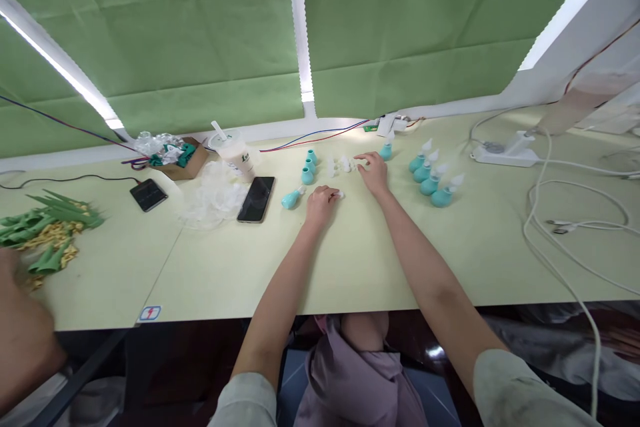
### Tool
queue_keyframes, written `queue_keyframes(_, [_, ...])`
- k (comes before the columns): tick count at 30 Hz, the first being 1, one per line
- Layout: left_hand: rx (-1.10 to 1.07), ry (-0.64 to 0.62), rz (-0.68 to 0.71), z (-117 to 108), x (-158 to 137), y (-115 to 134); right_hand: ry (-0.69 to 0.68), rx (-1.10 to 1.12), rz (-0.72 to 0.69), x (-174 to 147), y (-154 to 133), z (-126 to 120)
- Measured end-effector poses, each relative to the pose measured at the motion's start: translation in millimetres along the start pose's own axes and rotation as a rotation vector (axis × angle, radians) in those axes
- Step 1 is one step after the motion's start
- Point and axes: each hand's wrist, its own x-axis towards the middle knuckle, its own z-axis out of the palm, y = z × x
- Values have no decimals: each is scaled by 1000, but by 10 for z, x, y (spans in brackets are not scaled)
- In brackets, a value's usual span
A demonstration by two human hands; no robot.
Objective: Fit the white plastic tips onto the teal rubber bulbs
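Observation:
My left hand (321, 205) is closed in a pinch on a small white plastic piece (339, 194), just above the table. My right hand (373, 171) reaches to a group of small white plastic pieces (346, 163), fingers apart, with its fingertips by the nearest ones. Left of these pieces stand several teal bulbs (307, 175) without tips. Beside my left hand a teal bulb with a clear tip (291, 199) lies on its side. Several teal bulbs with white tips (429, 183) stand in a row to the right, and one more (386, 151) is behind my right hand.
A phone (257, 199), a drink cup (235, 155), crumpled clear plastic (210, 197) and a cardboard box (193, 163) stand to the left. Further left, another person's arm (23, 327) is beside green pieces (70, 208). A power strip (510, 153) and white cables (537, 213) lie right.

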Motion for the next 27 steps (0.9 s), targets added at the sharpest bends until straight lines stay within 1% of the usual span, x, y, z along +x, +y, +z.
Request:
queue_keyframes(2, [-8,58,-42,-5,5,-11,-4,65,-124,-72,-105,-33])
queue_keyframes(3, [-18,91,-67,-9,8,-17,-31,97,-196,-119,-173,-49])
queue_keyframes(5, [-46,154,-122,-22,12,-24,-147,155,-343,-228,-321,-81])
queue_keyframes(7, [-72,211,-185,-37,14,-22,-314,192,-468,-343,-455,-114])
queue_keyframes(9, [-87,254,-229,-51,14,-14,-384,201,-513,-445,-539,-138])
queue_keyframes(10, [-96,258,-228,-55,14,-9,-379,203,-505,-485,-558,-142])
queue_keyframes(13, [-126,218,-139,-58,11,-4,-302,245,-411,-540,-537,-107])
queue_keyframes(15, [-124,203,-82,-57,6,-4,-265,279,-341,-519,-483,-50])
queue_keyframes(17, [-88,223,-76,-69,-4,5,-228,296,-237,-460,-416,16])
queue_keyframes(18, [-53,248,-95,-85,-10,15,-197,292,-163,-421,-381,46])
queue_keyframes(20, [47,337,-182,-141,-23,42,-93,243,18,-340,-313,92])
queue_keyframes(22, [157,458,-327,-231,-33,59,2,138,179,-273,-258,119])
queue_keyframes(24, [235,544,-495,-344,-40,38,12,30,268,-235,-224,134])
queue_keyframes(25, [257,545,-568,-402,-45,8,-5,-10,285,-227,-216,141])
queue_keyframes(26, [271,510,-621,-459,-52,-34,-22,-43,282,-225,-213,147])
queue_keyframes(27, [281,449,-652,-510,-62,-83,-31,-72,268,-227,-215,153])
